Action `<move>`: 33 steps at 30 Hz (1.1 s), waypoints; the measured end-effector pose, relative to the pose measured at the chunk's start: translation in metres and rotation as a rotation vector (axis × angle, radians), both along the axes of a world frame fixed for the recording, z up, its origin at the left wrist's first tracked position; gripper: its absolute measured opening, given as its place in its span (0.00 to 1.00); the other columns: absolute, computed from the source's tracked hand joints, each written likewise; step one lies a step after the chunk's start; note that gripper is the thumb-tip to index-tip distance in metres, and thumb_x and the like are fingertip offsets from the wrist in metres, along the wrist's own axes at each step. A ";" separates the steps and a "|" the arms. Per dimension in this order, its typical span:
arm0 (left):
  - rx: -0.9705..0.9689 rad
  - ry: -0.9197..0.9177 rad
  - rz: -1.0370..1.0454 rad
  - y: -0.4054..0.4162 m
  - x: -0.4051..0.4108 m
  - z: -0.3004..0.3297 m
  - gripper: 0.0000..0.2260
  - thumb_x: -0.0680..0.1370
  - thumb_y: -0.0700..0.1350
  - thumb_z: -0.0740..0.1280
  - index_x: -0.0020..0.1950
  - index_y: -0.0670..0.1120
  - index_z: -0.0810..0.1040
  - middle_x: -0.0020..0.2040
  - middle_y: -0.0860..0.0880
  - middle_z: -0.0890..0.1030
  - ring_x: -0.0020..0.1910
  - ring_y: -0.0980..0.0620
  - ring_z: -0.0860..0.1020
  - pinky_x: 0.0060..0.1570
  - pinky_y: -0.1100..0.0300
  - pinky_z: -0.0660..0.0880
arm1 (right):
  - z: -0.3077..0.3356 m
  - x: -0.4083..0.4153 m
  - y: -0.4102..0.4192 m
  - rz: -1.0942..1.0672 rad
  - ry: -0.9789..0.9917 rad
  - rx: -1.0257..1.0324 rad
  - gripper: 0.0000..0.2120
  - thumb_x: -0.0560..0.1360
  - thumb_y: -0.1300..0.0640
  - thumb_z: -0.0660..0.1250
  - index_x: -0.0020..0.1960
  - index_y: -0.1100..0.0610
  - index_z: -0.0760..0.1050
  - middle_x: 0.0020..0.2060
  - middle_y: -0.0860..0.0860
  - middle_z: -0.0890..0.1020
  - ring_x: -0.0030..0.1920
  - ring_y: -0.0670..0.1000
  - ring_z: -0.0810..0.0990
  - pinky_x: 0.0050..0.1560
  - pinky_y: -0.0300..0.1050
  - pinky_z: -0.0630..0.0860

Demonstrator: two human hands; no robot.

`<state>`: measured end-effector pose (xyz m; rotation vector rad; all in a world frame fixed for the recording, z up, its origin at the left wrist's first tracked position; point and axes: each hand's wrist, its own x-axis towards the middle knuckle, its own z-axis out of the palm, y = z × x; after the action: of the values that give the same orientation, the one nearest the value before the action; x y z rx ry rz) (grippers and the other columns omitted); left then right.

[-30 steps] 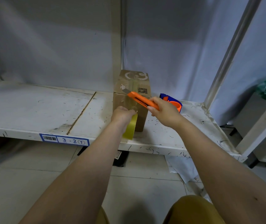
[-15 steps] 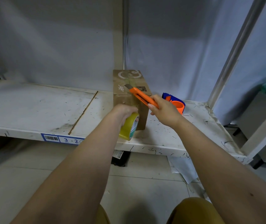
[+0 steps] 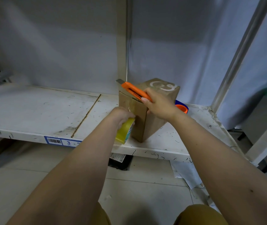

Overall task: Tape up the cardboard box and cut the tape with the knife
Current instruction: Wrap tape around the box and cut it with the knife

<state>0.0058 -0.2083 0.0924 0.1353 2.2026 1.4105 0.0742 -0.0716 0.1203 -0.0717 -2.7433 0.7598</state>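
Observation:
A small brown cardboard box point(image 3: 153, 127) stands on the white shelf point(image 3: 32, 111), turned so one corner faces me. My left hand point(image 3: 121, 115) grips a yellowish tape roll point(image 3: 123, 133) against the box's left face, with clear tape stretched up that face. My right hand point(image 3: 159, 105) holds an orange utility knife point(image 3: 136, 91) over the box's top front edge. Its short blade points up and to the left, past the box's corner.
An orange and blue tape dispenser point(image 3: 182, 108) lies behind the box on the right. A blue shelf label point(image 3: 61, 141) marks the front edge. A shelf post point(image 3: 121, 46) rises behind the box. A dark packet point(image 3: 119, 161) and white papers point(image 3: 186, 172) lie on the floor below.
The box has been turned so a corner now faces me. My right hand with the knife moved onto the box's top edge. The tape roll stayed low at the box's left face.

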 end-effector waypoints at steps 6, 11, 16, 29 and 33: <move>0.066 -0.245 -0.036 -0.011 -0.008 -0.010 0.05 0.77 0.42 0.66 0.47 0.41 0.76 0.24 0.46 0.82 0.35 0.49 0.78 0.64 0.50 0.73 | 0.003 -0.009 -0.002 -0.083 0.034 0.284 0.13 0.77 0.45 0.63 0.58 0.50 0.73 0.46 0.49 0.78 0.45 0.50 0.76 0.41 0.45 0.69; 0.073 -0.286 -0.086 -0.020 -0.018 -0.016 0.05 0.77 0.40 0.67 0.44 0.40 0.76 0.35 0.43 0.82 0.46 0.46 0.79 0.67 0.48 0.72 | -0.001 -0.013 -0.004 -0.127 0.088 0.415 0.17 0.75 0.45 0.66 0.61 0.48 0.73 0.52 0.52 0.81 0.53 0.55 0.78 0.43 0.45 0.69; 0.136 -0.334 -0.109 -0.022 -0.018 -0.014 0.06 0.80 0.38 0.63 0.43 0.41 0.73 0.25 0.44 0.80 0.26 0.49 0.79 0.41 0.55 0.80 | -0.001 -0.013 0.000 -0.130 0.092 0.426 0.18 0.75 0.43 0.66 0.63 0.47 0.72 0.54 0.52 0.81 0.55 0.56 0.78 0.46 0.48 0.73; 0.046 -0.250 0.034 -0.008 -0.022 -0.028 0.16 0.76 0.48 0.69 0.61 0.44 0.75 0.55 0.40 0.82 0.53 0.42 0.82 0.61 0.45 0.76 | -0.005 0.029 -0.012 -0.201 0.231 0.615 0.17 0.78 0.41 0.56 0.52 0.52 0.76 0.43 0.52 0.82 0.42 0.57 0.81 0.37 0.48 0.75; -0.006 -0.229 0.009 -0.010 -0.017 -0.023 0.19 0.76 0.52 0.67 0.63 0.43 0.75 0.56 0.42 0.81 0.54 0.43 0.81 0.61 0.45 0.75 | 0.007 0.042 -0.026 -0.246 0.182 0.671 0.18 0.78 0.40 0.56 0.50 0.52 0.77 0.42 0.52 0.82 0.41 0.58 0.80 0.37 0.46 0.73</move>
<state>-0.0110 -0.2185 0.0694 -0.0372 2.0209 1.3524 0.1161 -0.0976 0.1269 -0.1795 -2.5974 -0.2209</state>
